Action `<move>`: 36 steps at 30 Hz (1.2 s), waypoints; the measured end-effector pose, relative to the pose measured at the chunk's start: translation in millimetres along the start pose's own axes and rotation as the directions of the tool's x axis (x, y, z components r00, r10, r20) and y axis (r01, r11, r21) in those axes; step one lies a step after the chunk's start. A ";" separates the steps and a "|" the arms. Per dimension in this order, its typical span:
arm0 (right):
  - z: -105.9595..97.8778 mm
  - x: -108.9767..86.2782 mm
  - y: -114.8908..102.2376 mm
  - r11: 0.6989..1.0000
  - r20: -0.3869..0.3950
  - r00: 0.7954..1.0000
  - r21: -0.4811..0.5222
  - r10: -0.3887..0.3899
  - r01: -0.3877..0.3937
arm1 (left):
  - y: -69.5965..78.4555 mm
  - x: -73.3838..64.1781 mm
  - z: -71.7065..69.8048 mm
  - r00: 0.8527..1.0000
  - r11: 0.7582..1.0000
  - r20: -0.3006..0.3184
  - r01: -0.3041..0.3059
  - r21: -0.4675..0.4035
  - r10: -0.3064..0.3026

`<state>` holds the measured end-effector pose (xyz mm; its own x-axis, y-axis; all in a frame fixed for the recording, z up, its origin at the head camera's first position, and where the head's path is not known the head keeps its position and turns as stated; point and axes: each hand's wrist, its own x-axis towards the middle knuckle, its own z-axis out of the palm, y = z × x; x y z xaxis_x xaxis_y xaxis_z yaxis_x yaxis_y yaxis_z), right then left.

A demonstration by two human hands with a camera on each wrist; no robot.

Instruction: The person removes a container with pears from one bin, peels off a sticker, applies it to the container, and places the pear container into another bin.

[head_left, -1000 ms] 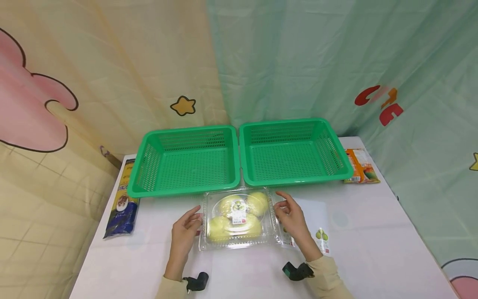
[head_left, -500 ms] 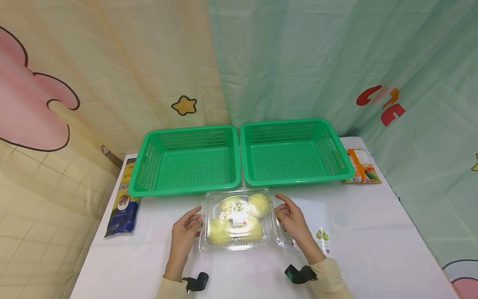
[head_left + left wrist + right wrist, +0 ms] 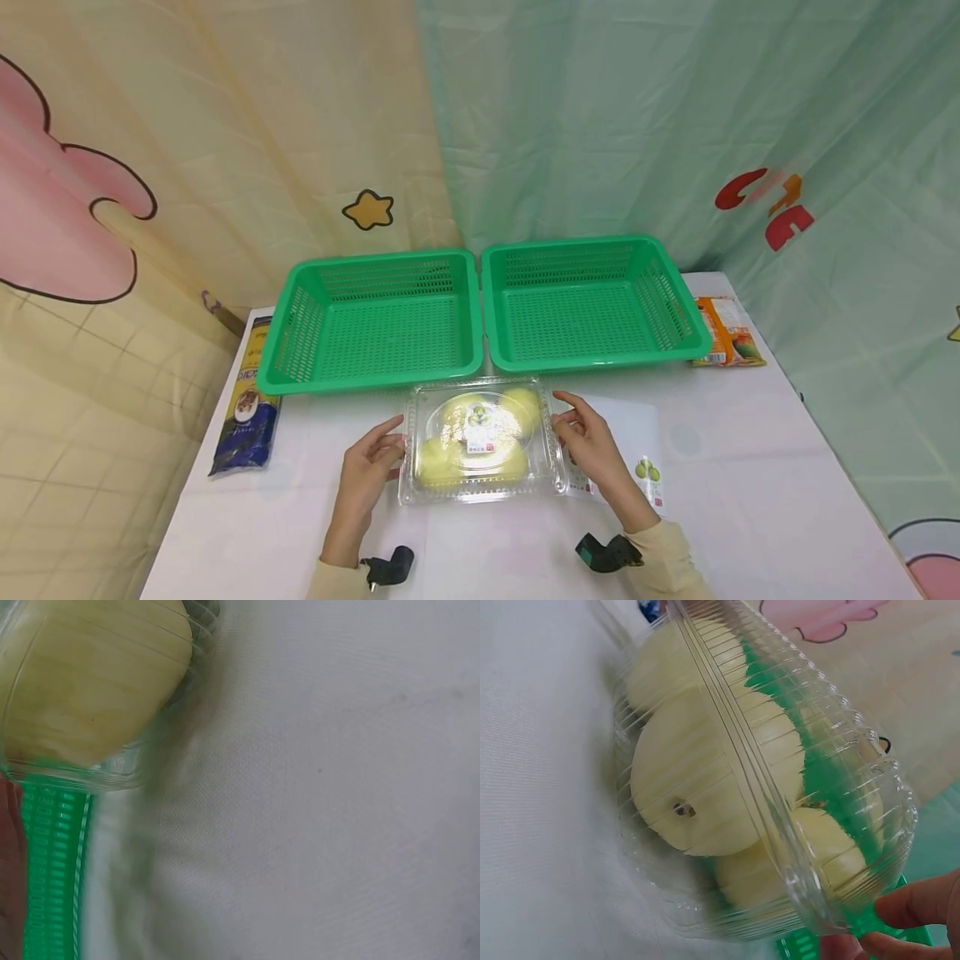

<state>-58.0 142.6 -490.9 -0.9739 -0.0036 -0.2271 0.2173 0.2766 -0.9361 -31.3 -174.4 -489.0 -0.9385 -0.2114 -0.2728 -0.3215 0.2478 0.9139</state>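
A clear plastic clamshell box of pale yellow-green fruit stands before me, a printed label on its lid. My left hand holds its left side, fingers bent at the rim. On the opposite side my right hand grips the right edge with thumb and fingers. The right wrist view shows the box closely, with several round fruits inside and my right fingers at its rim. Only a sliver of my left hand shows in the left wrist view.
Two green mesh baskets stand side by side behind the box. A blue and yellow bag lies at the left and an orange packet at the right. A white sheet with fruit labels lies partly under my right hand.
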 end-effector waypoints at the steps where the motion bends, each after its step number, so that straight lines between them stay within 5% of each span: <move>1: -0.2 -0.3 -0.1 1.000 0.003 1.000 0.000 -0.001 0.001 | 0.3 0.1 0.0 1.000 1.000 0.000 0.000 -0.002 0.000; 36: -5.9 -11.2 -6.8 1.000 0.013 1.000 0.027 -0.007 0.006 | 3.8 -8.2 -1.5 0.999 1.000 0.046 -0.021 -0.017 0.021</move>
<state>-49.0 146.5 -480.4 -0.9743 -0.0183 -0.2244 0.2128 0.2509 -0.9443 -24.6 -173.2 -482.8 -0.9500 -0.1619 -0.2670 -0.2999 0.2355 0.9244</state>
